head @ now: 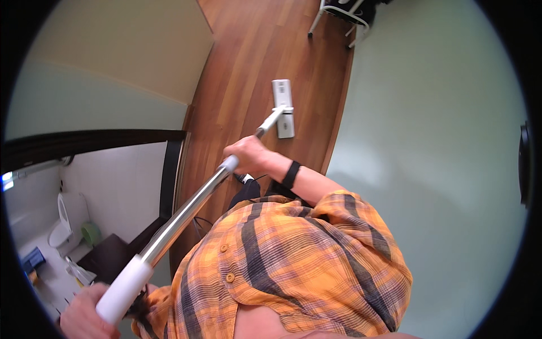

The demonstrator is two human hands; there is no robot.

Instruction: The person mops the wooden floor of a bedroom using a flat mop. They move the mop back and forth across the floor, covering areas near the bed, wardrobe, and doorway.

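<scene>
A flat mop with a chrome pole point(186, 216) runs diagonally from the lower left up to the middle of the view. My left hand point(87, 313) is wrapped around its white end grip point(125, 288). Farther down, my right hand point(250, 154) grips the pole near a pale collar point(229, 163); a black band circles that wrist. The white rectangular mop head point(283, 95) lies on the wood floor point(250, 76), joined to the pole by a white swivel neck point(271, 120). Its cleaning pad underneath is hidden.
A pale green wall point(423, 127) bounds the right side. At the left, a dark door frame point(169, 178) opens onto a bathroom with a toilet point(61, 231) and a green basin point(91, 234). A white-legged chair or stand point(345, 15) is at the far end.
</scene>
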